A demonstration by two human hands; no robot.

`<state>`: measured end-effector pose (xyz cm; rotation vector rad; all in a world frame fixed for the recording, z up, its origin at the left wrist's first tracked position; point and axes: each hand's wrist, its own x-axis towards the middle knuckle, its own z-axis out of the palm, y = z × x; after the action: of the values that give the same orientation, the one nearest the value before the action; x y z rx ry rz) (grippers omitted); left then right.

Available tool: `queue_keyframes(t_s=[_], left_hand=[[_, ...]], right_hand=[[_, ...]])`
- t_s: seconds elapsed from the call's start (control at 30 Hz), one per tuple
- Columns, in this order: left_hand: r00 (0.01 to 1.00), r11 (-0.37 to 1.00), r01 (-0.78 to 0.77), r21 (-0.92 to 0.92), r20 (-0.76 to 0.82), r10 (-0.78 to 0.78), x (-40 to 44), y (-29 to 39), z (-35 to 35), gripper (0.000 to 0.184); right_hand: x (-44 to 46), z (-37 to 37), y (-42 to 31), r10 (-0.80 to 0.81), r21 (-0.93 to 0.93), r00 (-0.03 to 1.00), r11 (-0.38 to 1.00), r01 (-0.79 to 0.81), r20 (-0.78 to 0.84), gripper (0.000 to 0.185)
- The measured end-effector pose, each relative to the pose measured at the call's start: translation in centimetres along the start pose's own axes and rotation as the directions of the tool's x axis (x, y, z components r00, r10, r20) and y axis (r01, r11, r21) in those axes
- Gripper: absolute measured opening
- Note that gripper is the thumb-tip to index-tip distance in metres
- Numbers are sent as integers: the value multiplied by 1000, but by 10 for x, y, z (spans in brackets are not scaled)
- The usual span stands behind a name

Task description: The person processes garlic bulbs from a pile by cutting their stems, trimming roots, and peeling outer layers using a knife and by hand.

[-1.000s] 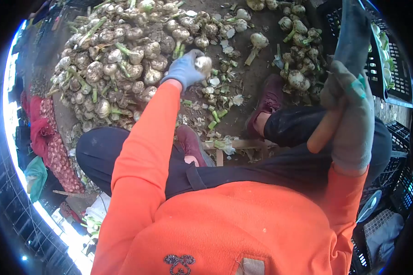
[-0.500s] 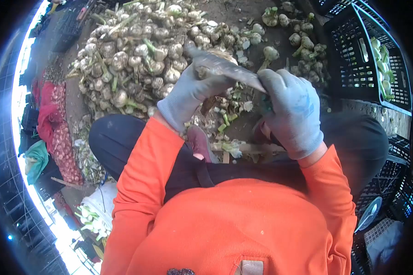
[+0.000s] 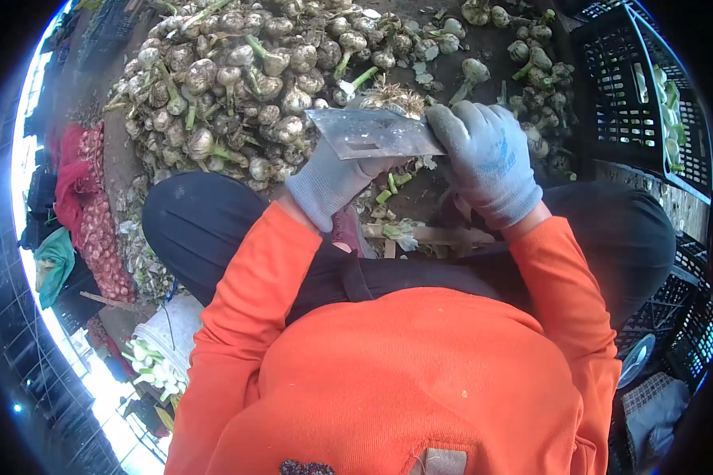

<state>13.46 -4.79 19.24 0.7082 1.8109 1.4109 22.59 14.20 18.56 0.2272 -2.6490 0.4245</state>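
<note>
In the head view my right hand (image 3: 483, 158), in a grey glove, grips a wide-bladed knife (image 3: 384, 136) with its handle hidden in the fist. The blade points left, its flat face turned up, and lies across the front of my gloved left hand (image 3: 329, 184). Behind the blade the pale roots of a garlic bulb (image 3: 392, 98) stick up, and my left hand is closed around that bulb. Most of the bulb and the left fingers are hidden by the blade, so I cannot tell whether the edge touches the bulb.
A big heap of garlic bulbs (image 3: 230, 79) lies on the ground ahead. Cut green stems (image 3: 392, 187) lie between my feet. At right stands a black crate (image 3: 618, 87) with pale stems inside. Red mesh sacks (image 3: 99, 229) and a white bucket (image 3: 170, 328) are at left.
The knife blade has turned from a narrow edge-on view to showing its flat face, and now covers more of the left hand. The view has shifted slightly.
</note>
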Motion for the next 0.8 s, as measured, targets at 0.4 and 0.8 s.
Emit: queue_keyframes(t_s=[0.4,0.8], left_hand=[[986,997,-61,-37,-155,55,3,21,-38,79],[855,806,-183,-564,-496,-153,5,-4,9,53]], right_hand=[[-4,25,13,439,102,878,881,-462,190,21],[10,2,-15,615,430,788,706,-563,21,20]])
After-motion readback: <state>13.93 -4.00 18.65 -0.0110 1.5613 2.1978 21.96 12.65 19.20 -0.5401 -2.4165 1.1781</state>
